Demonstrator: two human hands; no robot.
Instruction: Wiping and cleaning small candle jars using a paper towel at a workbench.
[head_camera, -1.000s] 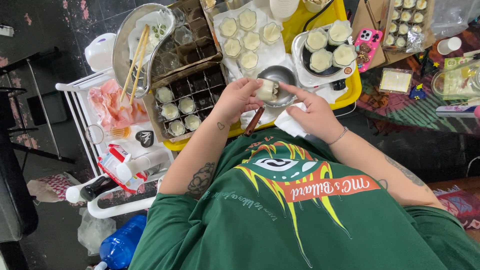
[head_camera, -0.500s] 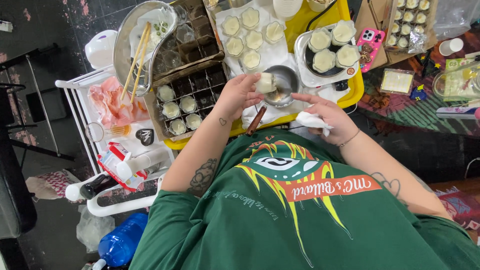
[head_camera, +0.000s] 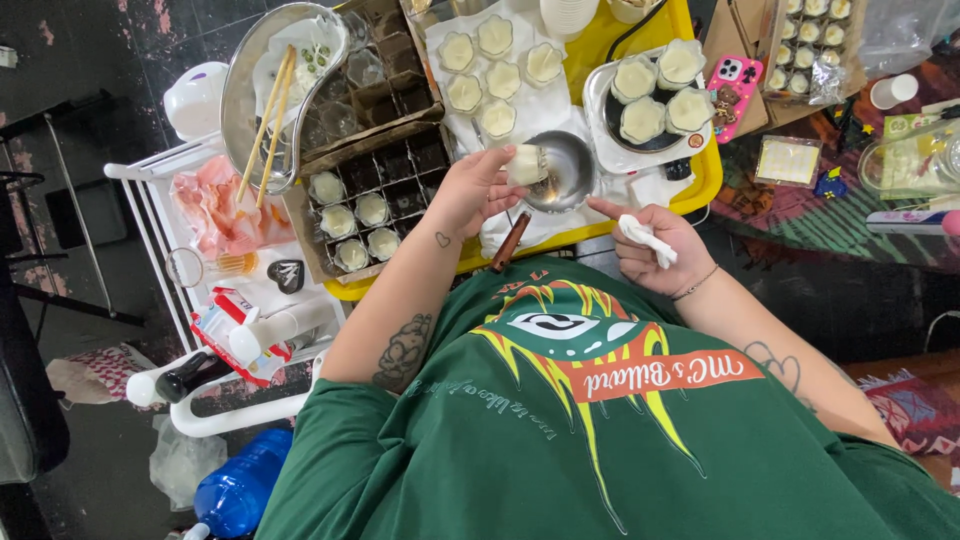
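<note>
Fingers of the left hand (head_camera: 470, 190) curl and pinch a small filled cup (head_camera: 526, 165), tilted over the rim of a little metal saucepan (head_camera: 562, 170) whose brown handle (head_camera: 509, 241) points toward seven o'clock. The pan rests on white cloth over a yellow tray (head_camera: 690, 185). At four o'clock from the pan, the right hand (head_camera: 655, 250) is closed on a crumpled white tissue (head_camera: 645, 238), its forefinger stretched toward the pan's edge. More filled cups (head_camera: 497, 70) lie on the cloth at eleven o'clock from the pan, and others sit on a white plate (head_camera: 600, 90) at one o'clock. A divided cardboard crate (head_camera: 400, 180), at nine o'clock from the left hand, holds a few cups. Chopsticks (head_camera: 265, 120) lean in a metal bowl (head_camera: 240, 90) beyond it.
</note>
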